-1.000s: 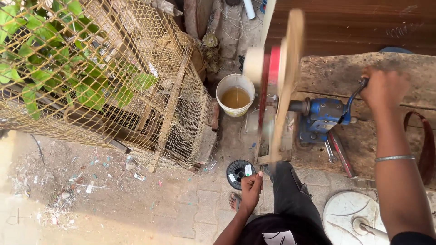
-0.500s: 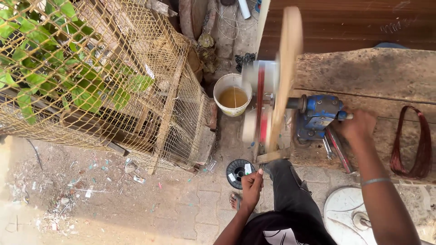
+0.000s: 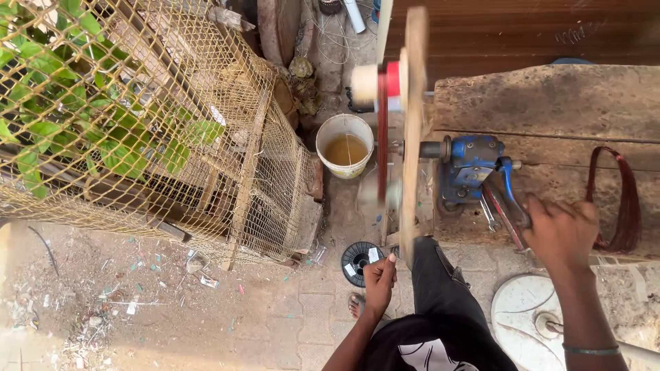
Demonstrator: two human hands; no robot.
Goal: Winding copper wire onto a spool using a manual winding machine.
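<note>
Right hand (image 3: 562, 233): closed around the blue crank (image 3: 510, 192) handle at the low end of its swing, arm reaching in from the lower right, a thin bangle (image 3: 591, 350) on the wrist.
Left hand (image 3: 380, 276): raised in front of the knee, fingers pinched narrow as if on a fine wire; the wire itself is too thin to make out.
Winder (image 3: 469, 167): blue geared body fixed to the bench (image 3: 550, 103), its shaft pointing left into the wheel.
Wheel (image 3: 412, 130): tall wooden disc seen edge-on, blurred, with a red disc (image 3: 383, 117) just beside it on the left and a pale hub at the top.
Spool (image 3: 361, 260): black, lying flat on the paving just left of the left hand.
Bench: rough, worn wooden slab along the right side, against a brown wall.
Coil (image 3: 622, 199): loop of dark reddish wire resting on the bench, right of the right hand, apart from it.
Tools: a wrench and a red-handled piece lie on the bench under the crank.
Bucket (image 3: 345, 145): white, holding yellowish liquid, on the ground left of the wheel.
Cage (image 3: 206, 158): wire-mesh frame at the left, green leaves behind the mesh.
Ground: grey paving with scattered litter at the lower left.
White disc (image 3: 522, 323): round, on the ground below the right arm.
Leg: dark trousers between the two hands.
</note>
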